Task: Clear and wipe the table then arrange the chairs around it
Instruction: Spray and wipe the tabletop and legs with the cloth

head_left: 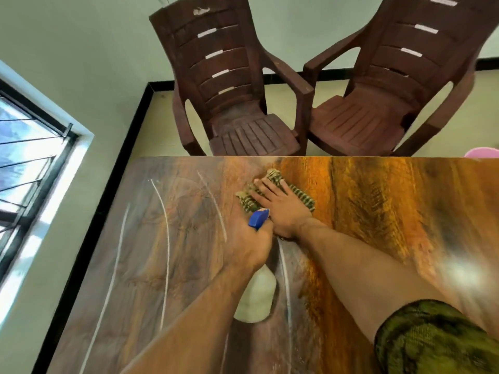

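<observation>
A glossy wood-grain table (pixel 378 206) fills the lower half of the view. My right hand (pixel 280 203) lies flat with straight fingers on a striped green-and-cream cloth (pixel 301 197) near the table's far edge. My left hand (pixel 252 244) grips the neck of a white spray bottle (pixel 258 295) with a blue nozzle (pixel 258 218), held just left of my right wrist. Two dark brown plastic armchairs, one (pixel 237 103) on the left and one (pixel 378 109) on the right, stand side by side beyond the far edge, facing the table.
A barred window (pixel 29 168) is set in the wall on the left. A narrow strip of floor runs between that wall and the table's left edge. A pink object (pixel 483 152) peeks over the far right edge of the table.
</observation>
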The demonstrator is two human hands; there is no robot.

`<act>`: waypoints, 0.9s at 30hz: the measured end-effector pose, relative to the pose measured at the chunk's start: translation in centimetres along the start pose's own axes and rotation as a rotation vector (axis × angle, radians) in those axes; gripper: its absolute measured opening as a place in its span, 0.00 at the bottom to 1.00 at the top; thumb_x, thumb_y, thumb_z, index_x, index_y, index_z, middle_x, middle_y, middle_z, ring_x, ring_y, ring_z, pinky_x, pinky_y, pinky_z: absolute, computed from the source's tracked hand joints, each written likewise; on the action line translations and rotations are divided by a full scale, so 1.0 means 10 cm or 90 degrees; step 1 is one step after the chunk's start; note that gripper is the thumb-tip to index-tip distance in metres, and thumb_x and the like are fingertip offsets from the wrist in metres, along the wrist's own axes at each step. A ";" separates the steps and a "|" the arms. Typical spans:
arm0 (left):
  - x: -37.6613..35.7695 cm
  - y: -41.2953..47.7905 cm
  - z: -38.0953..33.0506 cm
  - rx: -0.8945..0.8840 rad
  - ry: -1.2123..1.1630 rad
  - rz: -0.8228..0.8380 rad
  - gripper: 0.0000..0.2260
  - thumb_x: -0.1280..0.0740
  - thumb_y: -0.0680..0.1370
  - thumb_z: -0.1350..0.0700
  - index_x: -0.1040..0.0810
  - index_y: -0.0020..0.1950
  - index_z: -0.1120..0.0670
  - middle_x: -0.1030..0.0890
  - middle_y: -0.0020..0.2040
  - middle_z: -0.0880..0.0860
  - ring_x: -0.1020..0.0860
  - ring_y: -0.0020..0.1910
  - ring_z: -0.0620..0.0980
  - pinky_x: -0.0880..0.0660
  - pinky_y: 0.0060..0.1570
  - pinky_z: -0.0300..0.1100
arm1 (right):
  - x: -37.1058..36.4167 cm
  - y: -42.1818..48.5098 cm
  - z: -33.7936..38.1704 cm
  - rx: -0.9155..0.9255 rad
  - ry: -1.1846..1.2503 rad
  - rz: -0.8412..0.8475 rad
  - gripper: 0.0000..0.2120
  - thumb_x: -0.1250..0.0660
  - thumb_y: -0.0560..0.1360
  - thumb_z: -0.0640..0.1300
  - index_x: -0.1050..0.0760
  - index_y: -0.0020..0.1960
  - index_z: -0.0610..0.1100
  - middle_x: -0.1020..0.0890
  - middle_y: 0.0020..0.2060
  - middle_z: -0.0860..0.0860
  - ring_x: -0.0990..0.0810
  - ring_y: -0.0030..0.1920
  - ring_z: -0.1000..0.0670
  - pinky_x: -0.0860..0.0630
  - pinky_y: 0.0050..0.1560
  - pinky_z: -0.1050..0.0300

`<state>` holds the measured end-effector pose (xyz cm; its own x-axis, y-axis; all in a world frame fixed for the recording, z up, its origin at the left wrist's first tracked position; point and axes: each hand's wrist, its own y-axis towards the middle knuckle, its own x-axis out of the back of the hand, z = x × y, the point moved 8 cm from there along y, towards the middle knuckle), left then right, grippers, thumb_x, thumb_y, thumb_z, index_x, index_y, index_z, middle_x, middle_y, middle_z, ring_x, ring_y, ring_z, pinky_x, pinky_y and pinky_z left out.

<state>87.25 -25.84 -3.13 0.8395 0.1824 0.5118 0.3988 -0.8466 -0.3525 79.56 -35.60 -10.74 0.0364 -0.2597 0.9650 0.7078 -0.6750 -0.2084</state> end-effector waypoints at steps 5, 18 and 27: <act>0.07 -0.42 0.23 0.033 0.012 0.046 0.16 0.33 0.76 0.43 0.21 0.45 0.57 0.24 0.32 0.51 0.24 0.31 0.50 0.27 0.34 0.45 | -0.10 -0.94 -0.31 -0.443 0.083 -0.150 0.34 0.52 0.80 0.63 0.49 0.82 0.51 0.49 0.81 0.47 0.55 0.81 0.45 0.60 0.78 0.38; 0.33 -1.43 0.69 -0.036 0.085 0.156 0.11 0.34 0.78 0.46 0.21 0.40 0.50 0.21 0.33 0.51 0.22 0.34 0.49 0.25 0.37 0.44 | -0.63 -2.34 1.04 -0.558 0.145 -0.103 0.33 0.57 0.80 0.64 0.56 0.82 0.53 0.57 0.81 0.51 0.62 0.80 0.48 0.65 0.78 0.42; 0.40 -2.35 1.33 -0.020 0.075 0.284 0.13 0.36 0.70 0.40 0.21 0.40 0.49 0.20 0.32 0.49 0.22 0.33 0.50 0.21 0.40 0.50 | -0.95 -3.20 2.31 -0.324 0.150 -0.022 0.32 0.56 0.80 0.65 0.60 0.81 0.56 0.59 0.81 0.55 0.69 0.78 0.54 0.65 0.78 0.43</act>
<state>86.16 1.47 -3.20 0.8784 -0.2598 0.4012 -0.0048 -0.8441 -0.5361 72.83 4.47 -9.58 -0.1815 -0.3390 0.9231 0.2736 -0.9190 -0.2838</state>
